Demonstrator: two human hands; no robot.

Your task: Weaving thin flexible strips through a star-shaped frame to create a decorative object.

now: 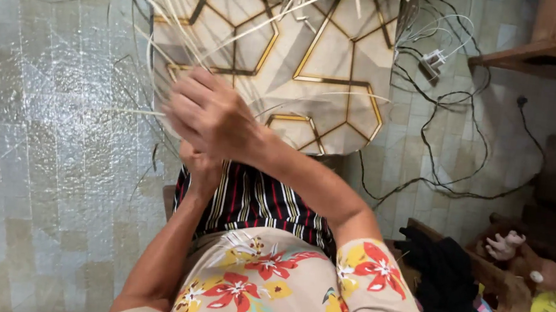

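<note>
Left hand point(200, 166) sits just beneath the right, closed, apparently gripping the base of the pale strips point(168, 24); its hold is partly hidden. Right hand point(210, 114), blurred, is clamped over the same strips, which fan loose above both hands. Judgement: weaving at an early stage, most strands unworked against the patterned panel point(329, 58).

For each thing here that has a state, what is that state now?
Right hand: raised, blurred, closed on thin strips.
Left hand: under the right hand, mostly hidden; grip unclear.
Strips: loose, fanned out over the panel.
Panel: flat on the floor.
Cables: tangled on the tiles.
Plug: not plugged in.
</note>
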